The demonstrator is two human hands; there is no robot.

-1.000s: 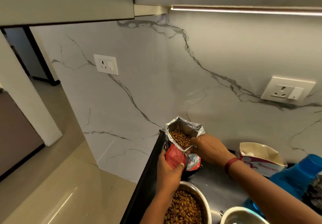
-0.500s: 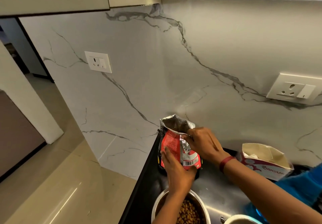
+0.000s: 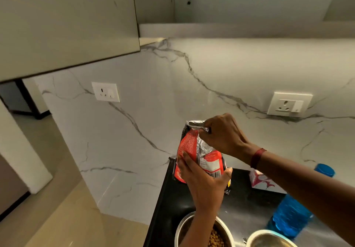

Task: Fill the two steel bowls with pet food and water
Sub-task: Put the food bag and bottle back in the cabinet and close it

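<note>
Now-pinched crinkled foil pouch [image 3: 197, 150] mouth

I see a white marble backsplash with grey veins [image 3: 230, 77] | two white wall sockets, one left [image 3: 105, 92], one right [image 3: 289, 104] | a pale cabinet door [image 3: 67, 20] overhead | a red-and-white carton [image 3: 264, 182] on the black countertop [image 3: 169, 204].

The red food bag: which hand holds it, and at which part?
Both hands hold the red food bag. The right hand pinches its folded foil top; the left hand supports its lower front. It stands upright on the black counter.
</note>
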